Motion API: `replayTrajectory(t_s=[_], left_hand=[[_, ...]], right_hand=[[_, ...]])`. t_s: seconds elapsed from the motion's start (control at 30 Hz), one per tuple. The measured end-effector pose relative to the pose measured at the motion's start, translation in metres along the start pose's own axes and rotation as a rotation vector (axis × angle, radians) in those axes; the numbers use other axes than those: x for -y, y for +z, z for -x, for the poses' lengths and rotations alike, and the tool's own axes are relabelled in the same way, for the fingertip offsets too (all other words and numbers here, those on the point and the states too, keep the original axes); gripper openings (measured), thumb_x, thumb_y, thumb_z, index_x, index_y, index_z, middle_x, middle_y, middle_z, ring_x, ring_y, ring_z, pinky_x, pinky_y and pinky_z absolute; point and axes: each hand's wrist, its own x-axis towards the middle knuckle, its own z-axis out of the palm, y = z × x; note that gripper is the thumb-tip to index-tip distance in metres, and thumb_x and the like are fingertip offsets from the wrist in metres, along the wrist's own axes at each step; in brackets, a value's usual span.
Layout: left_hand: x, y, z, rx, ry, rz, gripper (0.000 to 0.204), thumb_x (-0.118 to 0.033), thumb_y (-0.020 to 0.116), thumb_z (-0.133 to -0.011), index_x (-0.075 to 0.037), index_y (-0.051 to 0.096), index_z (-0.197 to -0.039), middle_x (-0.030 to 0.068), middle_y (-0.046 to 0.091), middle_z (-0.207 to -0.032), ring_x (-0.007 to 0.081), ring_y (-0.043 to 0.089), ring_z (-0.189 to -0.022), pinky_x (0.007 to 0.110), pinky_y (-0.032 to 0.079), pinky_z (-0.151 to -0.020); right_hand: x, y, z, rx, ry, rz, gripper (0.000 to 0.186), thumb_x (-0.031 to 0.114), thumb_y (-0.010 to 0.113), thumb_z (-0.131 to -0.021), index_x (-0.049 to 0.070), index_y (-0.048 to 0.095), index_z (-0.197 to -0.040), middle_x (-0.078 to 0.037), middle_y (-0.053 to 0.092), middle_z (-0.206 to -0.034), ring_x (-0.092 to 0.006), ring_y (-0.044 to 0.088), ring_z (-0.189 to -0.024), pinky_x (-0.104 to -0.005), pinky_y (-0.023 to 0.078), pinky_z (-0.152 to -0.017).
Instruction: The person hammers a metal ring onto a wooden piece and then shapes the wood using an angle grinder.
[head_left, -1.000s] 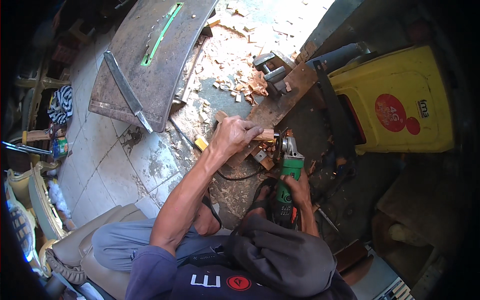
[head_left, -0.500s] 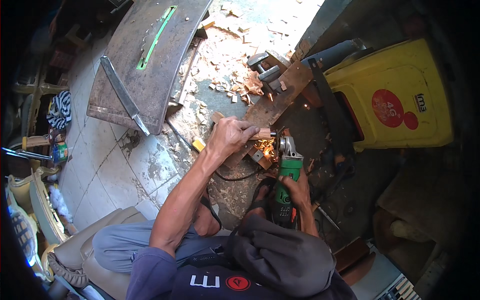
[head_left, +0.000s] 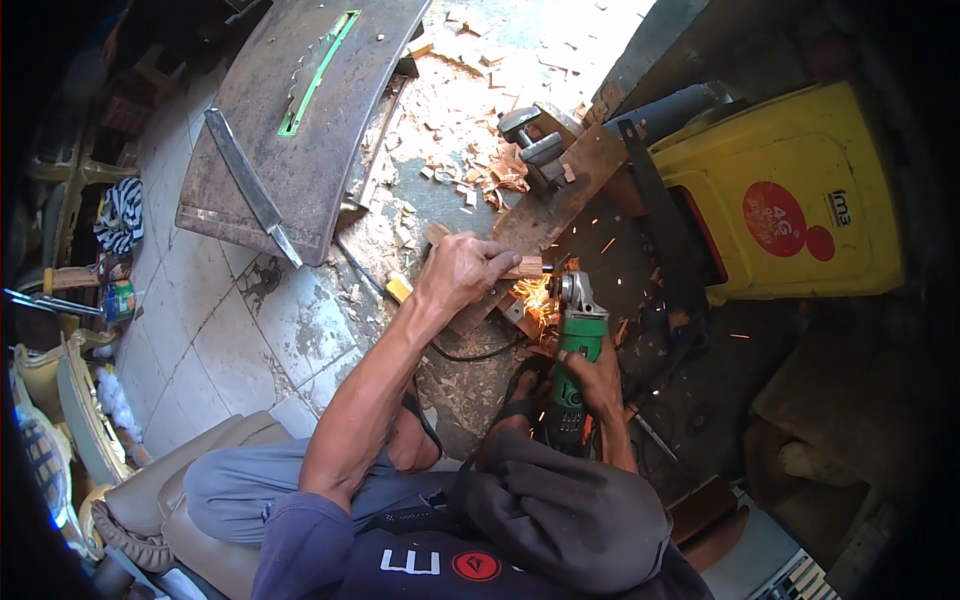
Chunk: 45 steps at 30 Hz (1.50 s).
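Note:
My left hand (head_left: 462,270) is closed around a short wooden handle (head_left: 522,267) with a dark end piece. One end of the wood pokes out behind my fist; the other lies close to the head of a green angle grinder (head_left: 583,340). Orange sparks (head_left: 538,295) spray below the grinder's head; its disc is mostly hidden, and the exact contact cannot be made out. My right hand (head_left: 597,377) wraps round the grinder's body from the right. A wooden block with a metal part (head_left: 515,313) lies beneath the left hand.
A metal saw table (head_left: 240,190) with a toothed blade in a green-edged slot carries a long metal blade (head_left: 243,180). Wood scraps (head_left: 480,160) litter the floor beyond my hands. A yellow plastic panel (head_left: 810,200) stands at right. A dark cord (head_left: 465,358) runs near my feet.
The sparks are brighter and spread wider, with streaks now flying to the right. Both hands, the handle and the grinder keep nearly the same places.

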Motion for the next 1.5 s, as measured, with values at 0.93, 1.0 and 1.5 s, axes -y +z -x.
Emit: replayTrajectory(t_s=[0.93,1.0,1.5], left_hand=[[-0.01,-0.006,0.0,0.038,-0.158,0.126,0.03,-0.037,0.071,-0.097,-0.011,0.082,-0.106,0.0202,0.072,-0.084,0.0316,0.072,-0.073,0.04,0.056,-0.067],[-0.008,-0.005,0.0,0.038,-0.114,0.089,0.03,-0.038,0.071,-0.097,-0.012,0.082,-0.106,0.0202,0.072,-0.085,0.0317,0.072,-0.073,0.04,0.056,-0.068],[-0.006,-0.004,0.0,0.043,-0.131,0.079,0.03,-0.039,0.071,-0.096,-0.013,0.082,-0.107,0.0191,0.073,-0.085,0.0314,0.073,-0.076,0.04,0.056,-0.069]], right_hand=[[0.002,-0.002,0.001,-0.001,0.018,0.104,0.066,0.025,0.071,-0.078,0.002,0.055,-0.138,-0.01,0.066,-0.109,-0.0213,0.065,-0.095,-0.0376,0.054,-0.084],[0.0,-0.004,0.0,-0.002,0.017,0.132,0.068,0.025,0.071,-0.077,0.003,0.054,-0.139,-0.011,0.066,-0.11,-0.0214,0.065,-0.095,-0.0374,0.054,-0.085],[0.002,-0.003,-0.004,0.028,0.042,0.103,0.067,0.025,0.069,-0.077,0.002,0.053,-0.138,-0.011,0.065,-0.109,-0.0212,0.065,-0.093,-0.037,0.055,-0.083]])
